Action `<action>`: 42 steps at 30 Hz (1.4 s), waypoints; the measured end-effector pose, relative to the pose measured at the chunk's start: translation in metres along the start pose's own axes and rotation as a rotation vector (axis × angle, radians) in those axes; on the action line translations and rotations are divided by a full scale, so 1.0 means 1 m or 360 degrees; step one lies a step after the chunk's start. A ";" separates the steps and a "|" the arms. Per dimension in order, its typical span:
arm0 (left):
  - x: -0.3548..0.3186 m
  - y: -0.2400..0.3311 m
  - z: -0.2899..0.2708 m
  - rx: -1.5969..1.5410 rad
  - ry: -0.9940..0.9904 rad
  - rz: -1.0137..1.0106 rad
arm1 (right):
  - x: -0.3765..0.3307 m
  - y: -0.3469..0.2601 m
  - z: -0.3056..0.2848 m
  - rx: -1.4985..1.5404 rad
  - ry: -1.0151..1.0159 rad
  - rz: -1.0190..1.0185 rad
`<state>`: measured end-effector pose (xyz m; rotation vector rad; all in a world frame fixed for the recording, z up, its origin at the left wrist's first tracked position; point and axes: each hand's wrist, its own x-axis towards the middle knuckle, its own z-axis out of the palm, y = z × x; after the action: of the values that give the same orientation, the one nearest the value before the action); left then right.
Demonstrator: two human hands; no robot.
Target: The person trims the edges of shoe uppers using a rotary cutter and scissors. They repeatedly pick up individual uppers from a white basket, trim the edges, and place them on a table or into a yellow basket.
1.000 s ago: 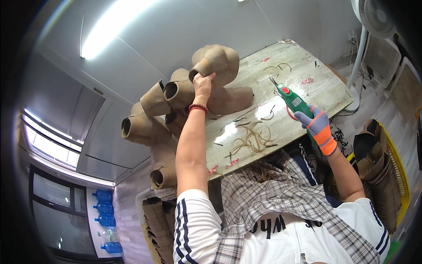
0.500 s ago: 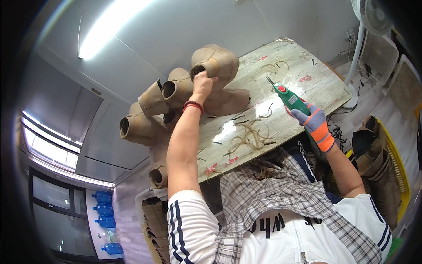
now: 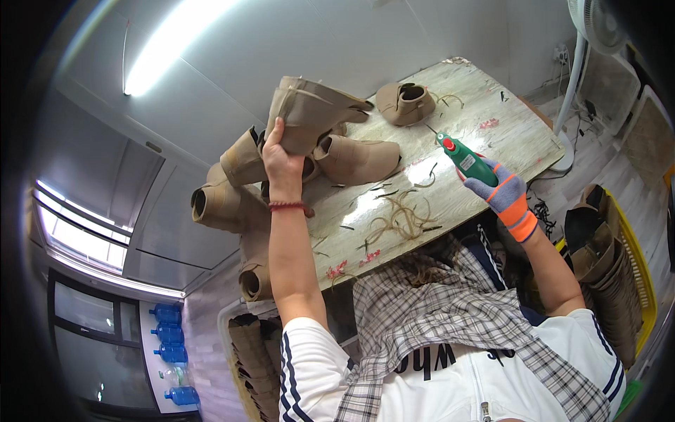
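My bare left hand [image 3: 284,167] is closed on a tan shoe upper [image 3: 313,112], lifted above a heap of similar pieces. Below it, another upper [image 3: 358,159] lies on its side on the table. A further upper [image 3: 406,103] stands at the table's back edge, its dark opening facing up. In a grey and orange glove, my right hand [image 3: 503,195] grips a green handheld power tool [image 3: 472,163] with a red button. Its thin metal tip points toward the back of the table, apart from the uppers.
The worn table [image 3: 524,141] carries thin tan trimmings [image 3: 402,219] and dark scraps. More uppers [image 3: 223,204] hang over its left edge. A yellow crate [image 3: 643,281] packed with uppers stands at right, another bin [image 3: 235,344] at lower left. A white fan [image 3: 598,24] stands behind right.
My left hand has moved left and now holds an upper turned sideways. One upper now shows alone at the table's back. My right hand and the tool have barely moved.
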<state>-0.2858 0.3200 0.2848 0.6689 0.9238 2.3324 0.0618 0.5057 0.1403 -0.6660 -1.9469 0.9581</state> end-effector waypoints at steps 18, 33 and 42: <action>-0.118 -0.029 -0.095 -0.1027 0.0041 -0.0623 | -0.018 -0.033 -0.005 -0.0521 -0.0073 -0.0917; -0.127 -0.050 -0.074 -0.0941 0.0209 -0.0682 | -0.018 -0.034 0.003 -0.0257 -0.0108 -0.0894; -0.144 -0.052 -0.030 -0.0623 0.0176 -0.0403 | -0.016 -0.045 0.007 -0.0186 -0.0091 -0.0895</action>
<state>-0.1834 0.2464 0.1921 0.2495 0.5341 2.2437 0.0603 0.4658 0.1670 -0.1293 -2.0876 0.5196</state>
